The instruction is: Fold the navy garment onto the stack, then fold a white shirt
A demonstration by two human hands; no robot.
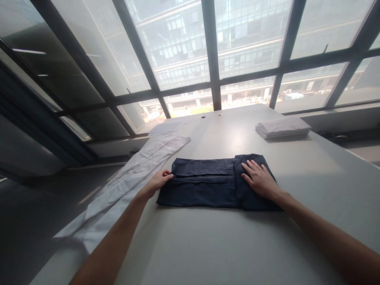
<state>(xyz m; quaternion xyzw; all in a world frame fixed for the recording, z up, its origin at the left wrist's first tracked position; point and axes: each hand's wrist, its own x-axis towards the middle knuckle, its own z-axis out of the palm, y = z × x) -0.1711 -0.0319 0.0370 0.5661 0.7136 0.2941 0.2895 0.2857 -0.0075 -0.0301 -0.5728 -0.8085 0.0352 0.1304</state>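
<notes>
A dark navy garment (pixel 204 190), partly folded into a long rectangle, lies flat on the white table (pixel 202 241). Its right end is doubled over into a thicker section. My left hand (pixel 158 182) pinches the garment's left edge between thumb and fingers. On the folded right section rests my right hand (pixel 261 180), palm down with its fingers spread. What kind of garment it is, I cannot make out for sure.
White cloth (pixel 127 186) lies spread along the table's left edge, part of it hanging over. A neat stack of folded white cloth (pixel 283 127) sits at the back right. Beyond the table stand tall framed windows (pixel 169 43); a dark curtain (pixel 38 114) hangs at left.
</notes>
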